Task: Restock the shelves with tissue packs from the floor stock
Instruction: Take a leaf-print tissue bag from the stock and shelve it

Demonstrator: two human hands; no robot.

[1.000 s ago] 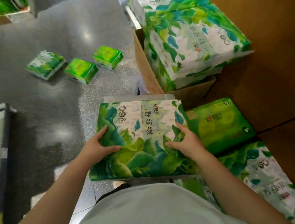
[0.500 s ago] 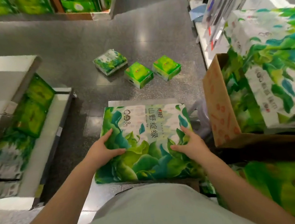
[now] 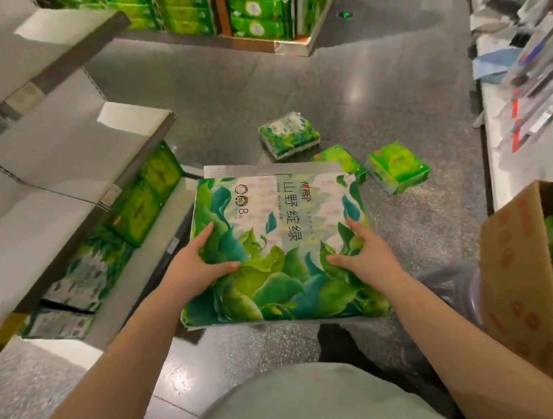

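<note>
Underfoot, the grey floor (image 3: 376, 101) lay as a wide aisle running ahead, bare across its middle between the fixtures on either side. On the left, the white shelves (image 3: 65, 154) stepped down in tiers, their dark front edges slanting toward the aisle; the lowest tier held green packs lying on its board, with bare board beside them toward the front lip. On the right, a cardboard box (image 3: 518, 285) stood on the floor with its near wall upright and green stock inside, blurred. At the far end, a display (image 3: 245, 6) of green packs closed off the aisle.

The big pack (image 3: 282, 243) was held flat above the floor, in front of the person's body, its left edge just beside the lowest shelf's front lip and its right edge well apart from the box. The left hand (image 3: 199, 266) gripped its left side, thumb laid across the top. The right hand (image 3: 366, 254) gripped the right side likewise, thumb pointing inward.

Beyond its far edge, three small packs (image 3: 289, 135) lay loose on the floor, one partly hidden behind it.
</note>
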